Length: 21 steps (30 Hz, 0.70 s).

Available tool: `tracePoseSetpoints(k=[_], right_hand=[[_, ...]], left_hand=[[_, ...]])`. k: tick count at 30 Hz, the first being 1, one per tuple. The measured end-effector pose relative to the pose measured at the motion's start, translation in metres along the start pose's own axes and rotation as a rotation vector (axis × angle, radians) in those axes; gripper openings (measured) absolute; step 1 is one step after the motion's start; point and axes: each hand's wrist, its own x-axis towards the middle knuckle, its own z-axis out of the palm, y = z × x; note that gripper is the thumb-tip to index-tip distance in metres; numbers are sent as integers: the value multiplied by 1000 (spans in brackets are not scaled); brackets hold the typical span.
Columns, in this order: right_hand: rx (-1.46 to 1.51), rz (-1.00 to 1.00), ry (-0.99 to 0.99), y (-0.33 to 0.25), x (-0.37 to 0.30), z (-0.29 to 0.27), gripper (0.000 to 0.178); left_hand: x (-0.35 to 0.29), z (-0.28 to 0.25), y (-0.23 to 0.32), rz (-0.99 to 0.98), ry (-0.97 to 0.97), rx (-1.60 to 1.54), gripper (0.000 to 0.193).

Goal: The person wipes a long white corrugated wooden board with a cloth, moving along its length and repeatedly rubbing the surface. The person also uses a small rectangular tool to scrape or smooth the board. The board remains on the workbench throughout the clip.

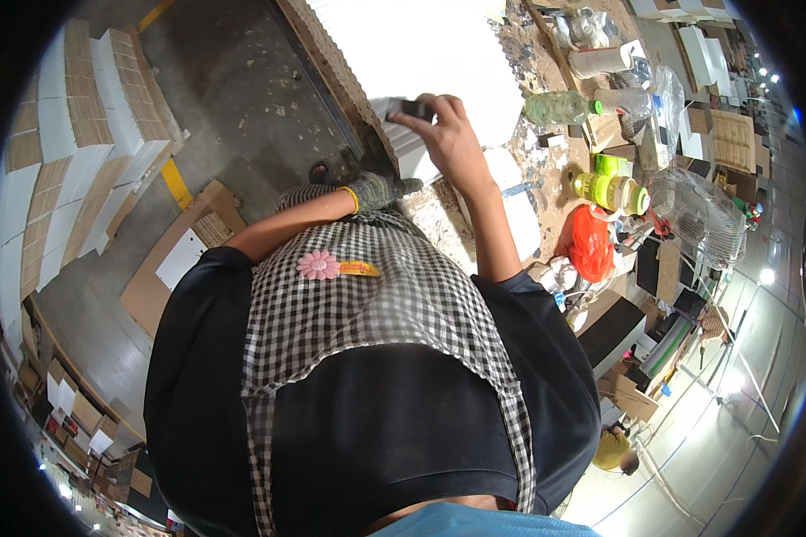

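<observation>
bright lamps (767, 277) glow at right while yellow stripes (176, 183) mark the grey floor (233, 98)

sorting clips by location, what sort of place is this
Probably a factory floor or packaging workshop: stacks of white-and-brown board stand at left, a yellow line marks the grey floor, and a stained worktable holds bottles.
</observation>
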Motion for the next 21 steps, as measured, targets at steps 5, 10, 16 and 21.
tracePoseSetpoints(k=[5, 10, 16, 21], right_hand=[[-122, 105, 59, 3, 2, -7, 55], [145, -67, -114, 0, -5, -17, 53], [81, 42, -26, 1, -9, -14, 54], [-56, 200, 64, 0, -10, -17, 51]], left_hand=[[4, 6, -1, -25, -17, -108, 90], [7, 8, -4, 51, 50, -34, 95], [5, 8, -3, -38, 40, -38, 106], [3, -7, 4, -89, -161, -227, 94]])
